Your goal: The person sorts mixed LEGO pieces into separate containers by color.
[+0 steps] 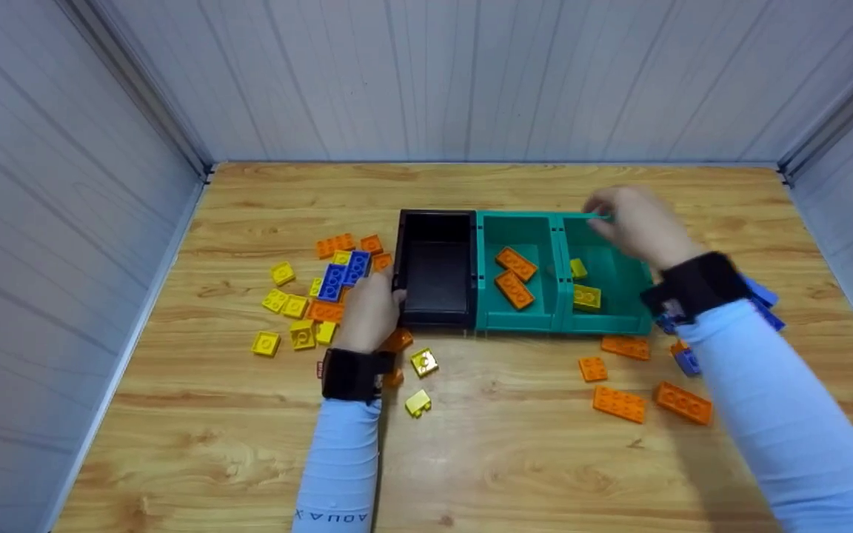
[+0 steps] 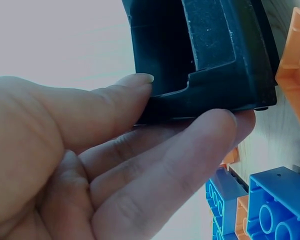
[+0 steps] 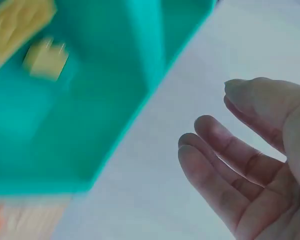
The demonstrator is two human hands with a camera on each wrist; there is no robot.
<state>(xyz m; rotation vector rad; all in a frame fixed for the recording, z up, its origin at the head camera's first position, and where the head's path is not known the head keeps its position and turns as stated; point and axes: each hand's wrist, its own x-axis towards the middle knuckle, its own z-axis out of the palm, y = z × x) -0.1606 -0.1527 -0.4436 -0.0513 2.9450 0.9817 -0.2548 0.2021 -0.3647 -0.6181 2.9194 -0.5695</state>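
Left hand: the left hand [image 1: 372, 311] grips the near left corner of the black bin [image 1: 437, 268]; in the left wrist view the thumb [image 2: 97, 107] presses one side of its wall and the fingers [image 2: 190, 150] wrap under the rim.

Right hand: the right hand [image 1: 637, 222] hovers over the far side of the right teal bin [image 1: 608, 275], fingers loose and apart, nothing in it; the right wrist view shows a bare palm.

Step in hand: it looks like sorting bricks by colour into the bins, with the left hand steadying the row.

Doing it well: I'd keep that left grip firm so the joined bins don't slide, and bring each brick low over its bin before letting go, so it doesn't bounce into the next one.

Black bin: at the left end of the row, touching the middle teal bin [image 1: 519, 270]; glossy, dark, nothing visible inside.

Teal bins: the middle one holds two orange bricks [image 1: 514, 277], the right one two yellow bricks [image 1: 586, 296].

Loose bricks: a mixed pile [image 1: 315, 292] of yellow, orange and blue lies left of the black bin; more orange bricks [image 1: 645, 400] lie in front of the teal ones, on the wooden table [image 1: 515, 459].
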